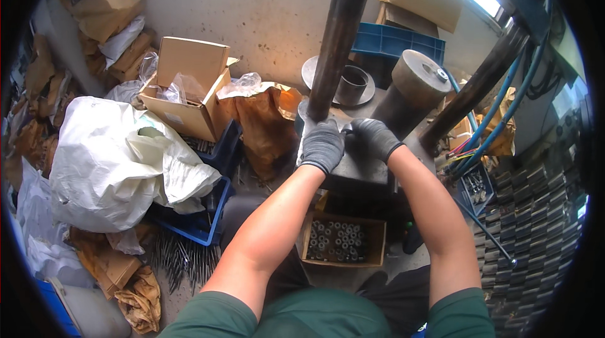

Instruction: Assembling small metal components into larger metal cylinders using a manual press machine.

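Both my hands wear grey knitted gloves and meet over the near left part of a metal machine table (359, 171). My left hand (323, 146) is closed, back upward, just in front of a thick dark steel column (340, 29). Close beside it, my right hand (375, 138) is closed too, its fingertips pointing at the left hand. A small dark piece (346, 128) shows between them, too small to name. What lies under the left fingers is hidden. Behind the right hand stands a heavy metal cylinder (409, 89).
Below the table is a cardboard box (379, 243) of small round metal parts. A white sack (104, 164) lies over a blue crate (217, 212) at left, near an open carton (183, 117) and long metal rods (183, 262). Blue hoses (498, 127) and stacked metal pieces (535, 231) are at right.
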A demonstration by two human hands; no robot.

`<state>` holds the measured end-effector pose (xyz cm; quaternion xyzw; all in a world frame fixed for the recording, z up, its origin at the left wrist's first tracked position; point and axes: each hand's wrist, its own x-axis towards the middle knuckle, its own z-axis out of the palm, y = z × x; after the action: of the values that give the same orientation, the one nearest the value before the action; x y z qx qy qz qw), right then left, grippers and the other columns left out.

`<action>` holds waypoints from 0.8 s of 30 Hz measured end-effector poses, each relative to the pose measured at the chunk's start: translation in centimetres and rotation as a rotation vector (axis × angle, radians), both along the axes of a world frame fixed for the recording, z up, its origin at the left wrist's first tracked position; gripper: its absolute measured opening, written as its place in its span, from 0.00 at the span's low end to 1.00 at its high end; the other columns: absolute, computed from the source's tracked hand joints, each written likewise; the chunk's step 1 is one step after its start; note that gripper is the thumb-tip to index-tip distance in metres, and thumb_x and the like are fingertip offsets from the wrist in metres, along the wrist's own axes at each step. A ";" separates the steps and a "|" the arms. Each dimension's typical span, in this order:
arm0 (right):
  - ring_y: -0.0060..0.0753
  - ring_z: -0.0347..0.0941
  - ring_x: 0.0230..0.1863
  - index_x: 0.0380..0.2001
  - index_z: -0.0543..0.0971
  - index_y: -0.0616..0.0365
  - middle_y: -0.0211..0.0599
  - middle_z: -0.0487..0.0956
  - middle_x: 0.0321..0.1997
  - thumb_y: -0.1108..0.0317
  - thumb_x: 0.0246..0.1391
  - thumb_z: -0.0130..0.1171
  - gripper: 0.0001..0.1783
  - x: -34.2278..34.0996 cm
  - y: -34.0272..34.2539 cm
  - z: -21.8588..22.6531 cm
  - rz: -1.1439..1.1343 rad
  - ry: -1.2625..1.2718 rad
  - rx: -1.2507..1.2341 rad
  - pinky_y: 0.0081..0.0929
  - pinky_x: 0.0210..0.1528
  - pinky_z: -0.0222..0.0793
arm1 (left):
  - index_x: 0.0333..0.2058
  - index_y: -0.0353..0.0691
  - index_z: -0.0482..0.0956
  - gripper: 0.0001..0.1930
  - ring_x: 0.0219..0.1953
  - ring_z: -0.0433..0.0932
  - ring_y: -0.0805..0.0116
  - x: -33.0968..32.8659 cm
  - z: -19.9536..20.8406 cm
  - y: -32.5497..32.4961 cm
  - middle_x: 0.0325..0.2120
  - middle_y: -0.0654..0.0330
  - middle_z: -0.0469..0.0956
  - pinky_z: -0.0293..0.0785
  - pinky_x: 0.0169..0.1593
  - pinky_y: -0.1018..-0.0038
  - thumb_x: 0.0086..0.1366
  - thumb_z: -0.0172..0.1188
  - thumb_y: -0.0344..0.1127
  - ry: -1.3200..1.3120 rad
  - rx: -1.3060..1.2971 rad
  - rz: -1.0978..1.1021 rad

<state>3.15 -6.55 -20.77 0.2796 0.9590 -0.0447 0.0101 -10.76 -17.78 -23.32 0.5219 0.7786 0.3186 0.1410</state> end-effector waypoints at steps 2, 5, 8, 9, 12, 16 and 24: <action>0.57 0.80 0.49 0.43 0.82 0.56 0.52 0.84 0.43 0.64 0.59 0.64 0.11 0.4 -0.5 -0.8 -0.074 0.073 -0.026 0.46 0.52 0.76 | 0.48 0.35 0.80 0.17 0.49 0.83 0.48 0.0 0.1 -0.1 0.42 0.42 0.84 0.68 0.63 0.58 0.67 0.60 0.40 0.078 -0.002 -0.024; 0.56 0.80 0.48 0.41 0.83 0.56 0.51 0.84 0.41 0.59 0.62 0.63 0.12 0.5 -1.4 -0.9 -0.156 0.190 -0.032 0.46 0.51 0.76 | 0.49 0.35 0.80 0.17 0.49 0.83 0.49 0.1 0.4 -0.5 0.41 0.44 0.84 0.71 0.60 0.59 0.67 0.59 0.40 0.195 0.008 -0.083; 0.56 0.80 0.46 0.40 0.83 0.56 0.51 0.84 0.41 0.60 0.62 0.63 0.11 -0.4 -2.4 -0.2 -0.177 0.211 -0.059 0.47 0.50 0.76 | 0.53 0.36 0.77 0.22 0.51 0.83 0.48 -0.4 0.7 -1.2 0.45 0.44 0.83 0.60 0.69 0.56 0.65 0.66 0.44 0.275 0.063 -0.196; 0.57 0.80 0.46 0.39 0.83 0.56 0.51 0.84 0.41 0.60 0.63 0.62 0.11 -0.8 -2.7 0.1 -0.227 0.207 -0.082 0.47 0.49 0.76 | 0.52 0.37 0.77 0.21 0.50 0.83 0.48 -0.8 0.6 -1.3 0.45 0.45 0.83 0.65 0.66 0.57 0.64 0.67 0.40 0.229 0.064 -0.200; 0.58 0.80 0.46 0.39 0.83 0.57 0.53 0.84 0.41 0.56 0.61 0.63 0.14 1.3 1.5 -3.9 -0.204 0.331 -0.186 0.49 0.50 0.76 | 0.54 0.43 0.77 0.19 0.48 0.83 0.48 0.6 1.6 -1.3 0.42 0.46 0.83 0.77 0.55 0.57 0.64 0.66 0.33 0.137 0.071 -0.238; 0.57 0.81 0.47 0.39 0.84 0.56 0.52 0.84 0.42 0.52 0.60 0.65 0.18 0.1 -1.8 -1.0 -0.241 0.253 -0.143 0.47 0.51 0.76 | 0.56 0.47 0.77 0.21 0.47 0.83 0.47 -0.6 1.8 -3.0 0.41 0.45 0.83 0.78 0.52 0.54 0.64 0.65 0.33 0.168 0.044 -0.213; 0.54 0.82 0.47 0.49 0.81 0.58 0.50 0.85 0.42 0.54 0.61 0.64 0.21 2.1 -3.4 1.9 -0.224 0.220 -0.134 0.45 0.52 0.76 | 0.57 0.50 0.77 0.23 0.44 0.83 0.49 -0.1 1.9 -4.5 0.40 0.51 0.83 0.78 0.50 0.54 0.62 0.62 0.30 0.318 0.093 -0.701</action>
<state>5.29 -9.93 -18.90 0.3770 0.9120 -0.1396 -0.0815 -10.85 -22.31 -21.42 0.8050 0.5499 0.2013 0.0949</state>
